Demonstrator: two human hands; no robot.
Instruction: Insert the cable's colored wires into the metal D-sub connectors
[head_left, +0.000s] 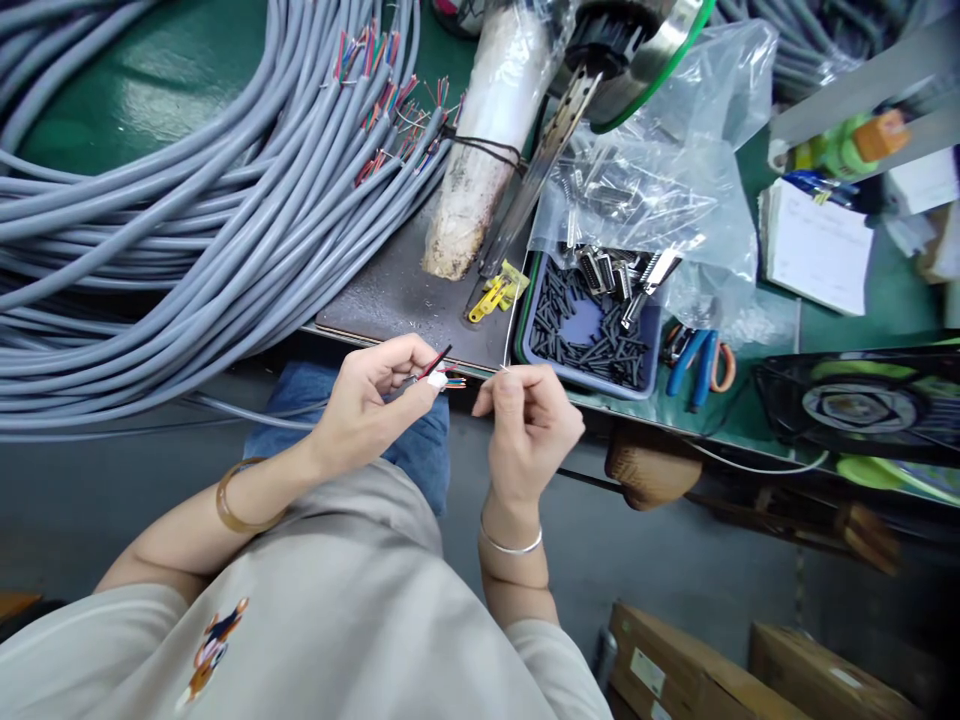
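Note:
My left hand (382, 385) is closed round the end of a grey cable, in front of the bench edge. Thin coloured wires (454, 382) fan out past its thumb, with a black and red piece (439, 360) pointing up and something small and white at the thumb tip. To its right, my right hand (529, 420) pinches a thin silvery wire (510, 330), which runs up past a yellow clip-like tool (495, 292). A gap separates the two hands. Just beyond the right hand, a tray (651, 385) holds short black sleeves (555, 330) and metal connectors (619, 275).
Coiled grey cables (225, 220) with stripped ends fill the left. A wrapped roll (487, 150), soldering-iron stand (540, 170) and green-rimmed spool (660, 60) stand behind. Rightward are a plastic bag (675, 190), blue-handled pliers (701, 365), a notepad (817, 240) and a black fan (862, 405).

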